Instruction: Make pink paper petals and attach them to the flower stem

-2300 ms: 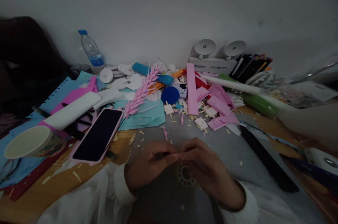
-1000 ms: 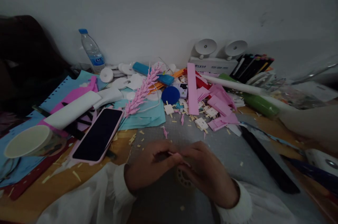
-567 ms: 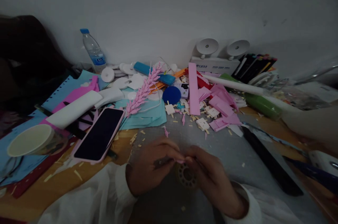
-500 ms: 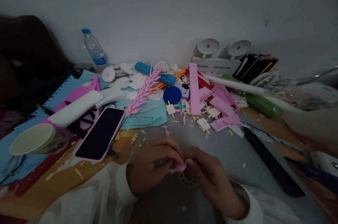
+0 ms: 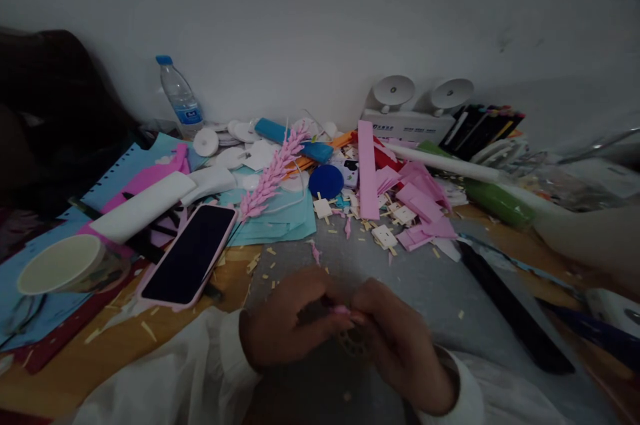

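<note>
Low over the grey mat (image 5: 430, 291), my two hands meet at a small pink paper piece (image 5: 341, 310). My left hand (image 5: 295, 318) pinches it between thumb and fingers. From the other side, the closed fingers of my right hand (image 5: 397, 338) press on its right end. Most of the piece is hidden by my fingers. Beneath the hands lies a round tape roll or ring (image 5: 354, 343), partly covered. Small twisted pink bits (image 5: 348, 227) rest on the mat just beyond. Farther back is a pink paper wheat-like stalk (image 5: 273, 178).
A phone (image 5: 190, 255) and a paper cup (image 5: 65, 265) stand left, with a water bottle (image 5: 180, 95) behind. Pink paper strips (image 5: 369, 171), a blue disc (image 5: 326, 181) and wooden scraps (image 5: 385, 236) crowd the back. A long black tool (image 5: 515, 308) lies right.
My hands have drawn closer together over the pink piece, and less of it shows. My left fingers have curled, and my right hand has shifted slightly left.
</note>
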`<state>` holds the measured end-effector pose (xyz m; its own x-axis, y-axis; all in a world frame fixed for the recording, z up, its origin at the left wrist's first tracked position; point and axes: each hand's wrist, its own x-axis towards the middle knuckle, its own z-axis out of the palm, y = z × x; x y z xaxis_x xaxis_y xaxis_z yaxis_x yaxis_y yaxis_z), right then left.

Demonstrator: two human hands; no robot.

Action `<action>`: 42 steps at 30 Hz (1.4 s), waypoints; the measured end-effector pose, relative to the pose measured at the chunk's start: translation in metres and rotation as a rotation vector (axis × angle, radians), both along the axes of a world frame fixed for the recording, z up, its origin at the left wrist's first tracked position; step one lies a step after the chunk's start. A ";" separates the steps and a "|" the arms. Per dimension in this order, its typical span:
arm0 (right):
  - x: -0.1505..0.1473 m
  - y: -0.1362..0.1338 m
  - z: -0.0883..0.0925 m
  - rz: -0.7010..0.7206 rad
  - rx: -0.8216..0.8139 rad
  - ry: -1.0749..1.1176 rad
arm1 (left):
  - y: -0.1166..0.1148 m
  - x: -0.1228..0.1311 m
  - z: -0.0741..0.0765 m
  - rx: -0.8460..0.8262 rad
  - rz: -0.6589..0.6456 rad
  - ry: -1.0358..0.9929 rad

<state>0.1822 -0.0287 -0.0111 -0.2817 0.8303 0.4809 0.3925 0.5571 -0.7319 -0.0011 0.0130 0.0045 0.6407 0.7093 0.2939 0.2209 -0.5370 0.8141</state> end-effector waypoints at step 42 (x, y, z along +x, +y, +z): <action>0.036 0.035 -0.025 -0.187 0.159 -0.175 | 0.110 0.087 -0.005 0.154 0.519 0.192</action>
<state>0.2180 0.0064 -0.0361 -0.2210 0.7939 0.5665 0.6117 0.5652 -0.5535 0.0855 0.1231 -0.0004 0.2723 0.9034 0.3313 0.6234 -0.4279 0.6544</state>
